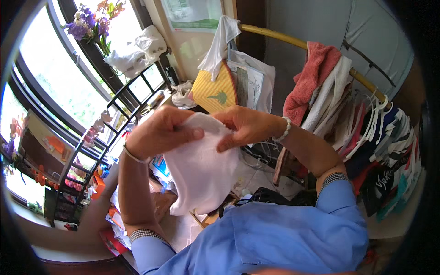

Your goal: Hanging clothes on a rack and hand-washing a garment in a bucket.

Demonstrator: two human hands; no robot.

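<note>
On my remote feed, left hand point(160, 132) and right hand point(245, 127) pinch soft white cloth point(201, 172), white plastic bag point(149, 44) and white-lettered black garment point(380, 184) farther off.

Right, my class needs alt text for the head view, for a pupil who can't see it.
A person's left hand and right hand hold a white cloth in front of their blue top. To the right, a coral towel and clothes hang from a yellow rail; at upper left, flowers stand by a bright window.
</note>
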